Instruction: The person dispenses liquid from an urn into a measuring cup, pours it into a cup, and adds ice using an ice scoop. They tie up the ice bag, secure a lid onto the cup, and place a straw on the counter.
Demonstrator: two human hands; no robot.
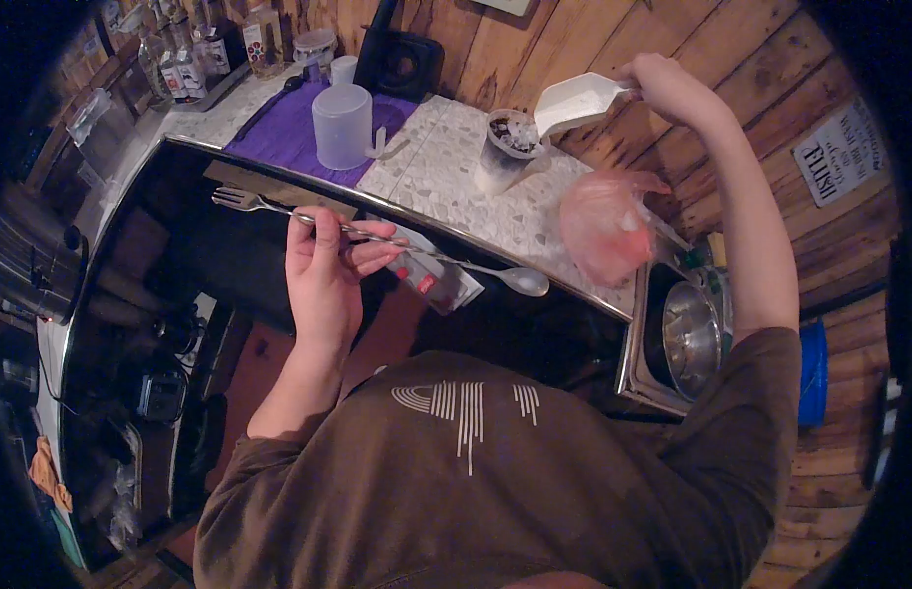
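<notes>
My left hand [328, 270] is closed around the middle of a long twisted bar spoon [382, 236]. A fork end points to the left and the spoon bowl to the right, out in front of the counter's edge. Up at the right, my right hand [662, 88] grips the handle of a white scoop [577, 101]. The scoop tilts down to the left, its lip at the rim of a clear plastic cup [500, 152]. Dark and whitish pieces that look like ice show in the cup's top.
On the counter [417, 167] stand a frosted jug [343, 126] on a purple mat [274, 123] and a pinkish plastic bag [613, 228]. Several bottles [186, 69] line the back left. A metal bowl [694, 334] sits in the sink area at right.
</notes>
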